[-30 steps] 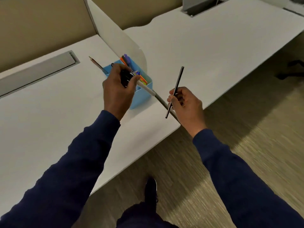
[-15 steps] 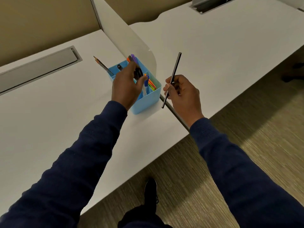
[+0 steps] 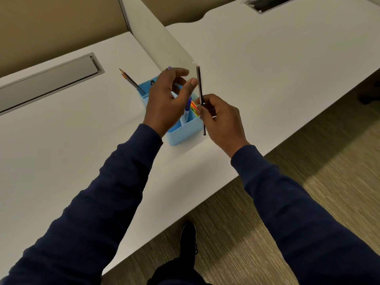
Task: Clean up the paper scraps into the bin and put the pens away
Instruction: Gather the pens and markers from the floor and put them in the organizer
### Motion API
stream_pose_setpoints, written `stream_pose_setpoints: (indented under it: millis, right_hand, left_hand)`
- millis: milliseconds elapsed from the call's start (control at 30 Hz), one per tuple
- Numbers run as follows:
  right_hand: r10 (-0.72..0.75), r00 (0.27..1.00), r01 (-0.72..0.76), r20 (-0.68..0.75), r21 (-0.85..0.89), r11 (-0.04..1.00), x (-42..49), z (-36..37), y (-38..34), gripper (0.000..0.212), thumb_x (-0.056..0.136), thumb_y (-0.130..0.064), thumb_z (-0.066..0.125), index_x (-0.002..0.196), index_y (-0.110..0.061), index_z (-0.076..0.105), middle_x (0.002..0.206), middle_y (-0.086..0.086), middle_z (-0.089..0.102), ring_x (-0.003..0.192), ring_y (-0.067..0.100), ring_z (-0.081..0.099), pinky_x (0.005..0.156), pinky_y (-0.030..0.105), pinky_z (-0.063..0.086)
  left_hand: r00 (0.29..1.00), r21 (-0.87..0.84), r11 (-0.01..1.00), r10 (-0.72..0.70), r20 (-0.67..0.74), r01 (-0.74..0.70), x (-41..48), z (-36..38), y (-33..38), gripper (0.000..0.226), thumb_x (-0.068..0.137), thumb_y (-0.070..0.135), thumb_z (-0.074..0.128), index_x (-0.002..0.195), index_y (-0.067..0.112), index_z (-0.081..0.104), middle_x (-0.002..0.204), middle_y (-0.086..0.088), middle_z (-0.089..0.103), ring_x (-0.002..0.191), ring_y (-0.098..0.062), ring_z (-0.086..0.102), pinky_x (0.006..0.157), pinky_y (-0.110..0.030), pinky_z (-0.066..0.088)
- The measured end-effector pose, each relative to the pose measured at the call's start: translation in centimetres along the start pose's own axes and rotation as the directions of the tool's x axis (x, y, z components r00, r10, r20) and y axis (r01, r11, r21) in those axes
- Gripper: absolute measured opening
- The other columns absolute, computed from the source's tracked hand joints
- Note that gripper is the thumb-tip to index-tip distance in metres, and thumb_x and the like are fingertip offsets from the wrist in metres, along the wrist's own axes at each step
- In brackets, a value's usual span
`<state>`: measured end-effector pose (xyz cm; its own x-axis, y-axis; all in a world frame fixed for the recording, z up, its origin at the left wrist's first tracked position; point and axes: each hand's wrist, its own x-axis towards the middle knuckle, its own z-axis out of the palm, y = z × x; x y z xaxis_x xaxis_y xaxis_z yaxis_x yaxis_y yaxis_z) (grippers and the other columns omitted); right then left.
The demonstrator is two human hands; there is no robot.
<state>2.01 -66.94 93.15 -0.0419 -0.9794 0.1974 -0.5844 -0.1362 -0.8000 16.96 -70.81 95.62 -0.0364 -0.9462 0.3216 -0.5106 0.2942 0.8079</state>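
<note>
Head view: left hand (image 3: 164,99) has released pens (image 3: 187,109).

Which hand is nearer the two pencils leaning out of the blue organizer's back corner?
Left. The left hand hovers open just right of the pencils; the right hand is farther right, holding a thin black pen.
</note>
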Motion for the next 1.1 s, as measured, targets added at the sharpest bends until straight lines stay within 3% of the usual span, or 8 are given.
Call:
stream_pose_setpoints:
  millis: [167, 300, 433, 567, 700, 800, 867, 1100]
  right_hand:
    - [-0.074, 0.996, 0.075, 0.051, -0.023, 0.997, 2.1, 1.3, -1.9, 0.023, 0.100, -0.022, 0.058, 0.119, -0.013, 0.066, 0.100, -0.001, 0.075, 0.089, 0.015, 0.069, 0.081, 0.036, 0.059]
    - [-0.126, 0.992, 0.126, 0.011, 0.000, 0.992, 3.4, 2.7, -2.8, 0.030, 0.098, -0.029, 0.061, 0.123, -0.014, 0.063, 0.104, -0.002, 0.072, 0.094, 0.014, 0.068, 0.083, 0.036, 0.057]
    - [-0.187, 0.981, 0.190, 0.051, -0.065, 0.980, 2.4, 4.4, -1.8, 0.053, 0.096, -0.035, 0.064, 0.142, -0.011, 0.050, 0.134, 0.004, 0.059, 0.124, 0.017, 0.056, 0.101, 0.034, 0.049]
    - [-0.206, 0.962, 0.242, 0.178, -0.213, 0.947, 0.7, 5.9, 0.3, 0.076, 0.095, -0.041, 0.063, 0.155, -0.008, 0.030, 0.159, 0.016, 0.033, 0.150, 0.030, 0.028, 0.119, 0.046, 0.030]
    - [-0.210, 0.954, 0.275, 0.215, -0.342, 0.899, 0.2, 7.0, 1.6, 0.081, 0.095, -0.047, 0.060, 0.158, -0.012, 0.022, 0.166, 0.017, 0.015, 0.155, 0.033, 0.011, 0.121, 0.050, 0.025]
    - [-0.211, 0.956, 0.273, 0.204, -0.355, 0.894, 0.1, 7.4, 2.3, 0.078, 0.096, -0.049, 0.056, 0.158, -0.014, 0.024, 0.166, 0.017, 0.013, 0.155, 0.033, 0.010, 0.121, 0.051, 0.025]
    - [-0.208, 0.957, 0.271, 0.204, -0.364, 0.891, 0.1, 7.6, 2.7, 0.077, 0.097, -0.051, 0.054, 0.158, -0.016, 0.024, 0.167, 0.017, 0.013, 0.155, 0.033, 0.010, 0.121, 0.051, 0.026]
    - [-0.192, 0.957, 0.265, 0.218, -0.387, 0.883, 0.3, 7.9, 3.2, 0.076, 0.098, -0.053, 0.050, 0.159, -0.017, 0.022, 0.167, 0.014, 0.012, 0.155, 0.031, 0.009, 0.122, 0.050, 0.026]
  left_hand:
    - [0.998, -0.168, 0.984, -0.062, 0.000, 0.061, 1.8, -2.0, 1.1, 0.017, 0.099, 0.018, 0.061, 0.104, 0.003, 0.066, 0.093, -0.015, 0.071, 0.084, -0.033, 0.066, 0.076, -0.047, 0.058]
    - [0.995, -0.231, 0.972, -0.050, -0.082, 0.030, 2.9, -4.3, 1.0, 0.010, 0.099, 0.015, 0.058, 0.099, 0.005, 0.061, 0.088, -0.012, 0.067, 0.076, -0.021, 0.064, 0.074, -0.042, 0.059]
    - [0.969, -0.246, 0.968, -0.023, -0.245, -0.039, 4.0, -7.3, 0.0, 0.010, 0.099, 0.017, 0.056, 0.101, 0.008, 0.059, 0.085, -0.004, 0.064, 0.071, -0.016, 0.061, 0.063, -0.031, 0.055]
    - [0.895, -0.183, 0.978, 0.006, -0.445, -0.098, 4.8, -9.5, -1.8, 0.013, 0.097, 0.020, 0.058, 0.096, 0.007, 0.056, 0.081, -0.009, 0.060, 0.065, -0.024, 0.059, 0.056, -0.038, 0.053]
    - [0.833, -0.116, 0.992, -0.032, -0.553, -0.039, 4.8, -9.8, -4.1, 0.013, 0.095, 0.022, 0.061, 0.087, 0.015, 0.053, 0.071, 0.003, 0.057, 0.061, -0.021, 0.057, 0.060, -0.048, 0.056]
    - [0.823, -0.076, 0.997, -0.062, -0.565, 0.023, 4.1, -9.1, -5.8, 0.012, 0.096, 0.024, 0.060, 0.089, 0.016, 0.054, 0.078, -0.014, 0.065, 0.070, -0.035, 0.064, 0.065, -0.050, 0.056]
    - [0.834, -0.056, 0.997, -0.067, -0.548, 0.043, 3.7, -8.4, -6.9, 0.012, 0.097, 0.024, 0.059, 0.093, 0.013, 0.056, 0.087, -0.019, 0.067, 0.077, -0.035, 0.066, 0.068, -0.049, 0.057]
    - [0.852, -0.101, 0.984, -0.177, -0.493, 0.147, 2.7, -6.3, -9.2, 0.009, 0.098, 0.020, 0.058, 0.102, 0.012, 0.059, 0.092, -0.003, 0.067, 0.086, -0.024, 0.070, 0.079, -0.042, 0.061]
